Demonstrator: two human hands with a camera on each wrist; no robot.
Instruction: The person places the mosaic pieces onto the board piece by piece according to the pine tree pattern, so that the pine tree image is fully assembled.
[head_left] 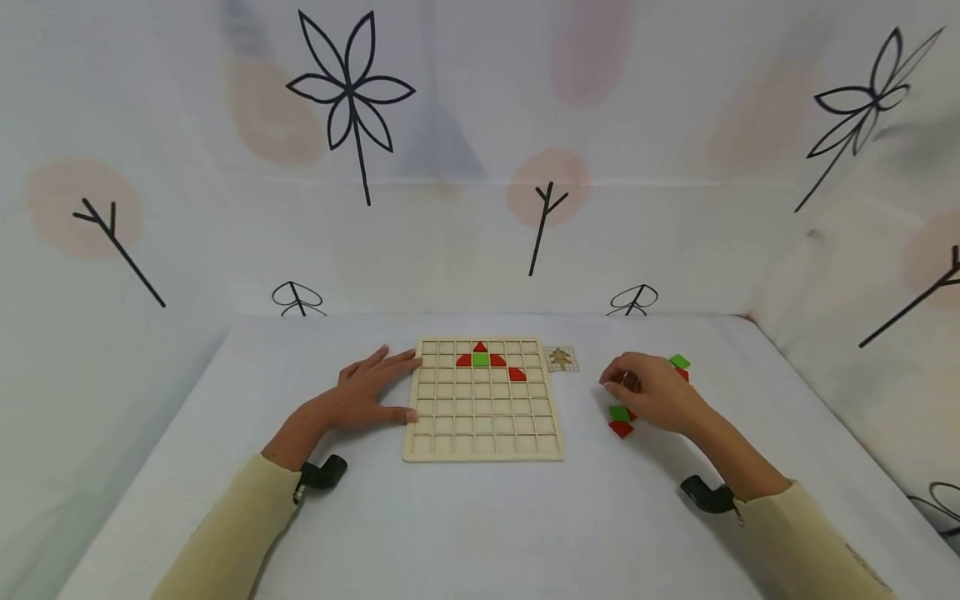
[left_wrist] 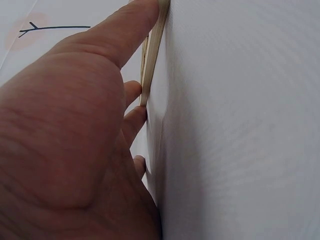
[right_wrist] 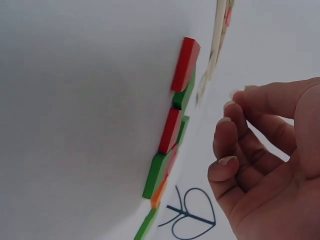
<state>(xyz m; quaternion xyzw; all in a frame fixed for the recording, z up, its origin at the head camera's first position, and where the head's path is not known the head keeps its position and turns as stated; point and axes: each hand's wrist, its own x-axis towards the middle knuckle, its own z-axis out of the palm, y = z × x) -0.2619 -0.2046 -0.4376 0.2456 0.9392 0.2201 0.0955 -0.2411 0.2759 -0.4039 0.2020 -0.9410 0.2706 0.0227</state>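
Note:
A square wooden grid board (head_left: 483, 450) lies on the white surface. Near its top sit a green square (head_left: 481, 360), a red triangle (head_left: 480, 347) above it and red curved pieces on either side; one more red piece (head_left: 517, 374) lies lower right. My left hand (head_left: 363, 396) touches the board's left edge with fingers spread and extended; its thumb rests on the edge in the left wrist view. My right hand (head_left: 656, 392) hovers over loose red and green pieces, including a red block (right_wrist: 185, 65). Its fingers bend loosely, thumb near the index fingertip, and no piece shows between them.
A small card (head_left: 561, 358) with a tree-like picture on a grid lies beside the board's upper right edge. An orange piece (right_wrist: 159, 193) and a green block (right_wrist: 156, 175) lie in the loose row. White patterned cloth (head_left: 450, 242) stands behind.

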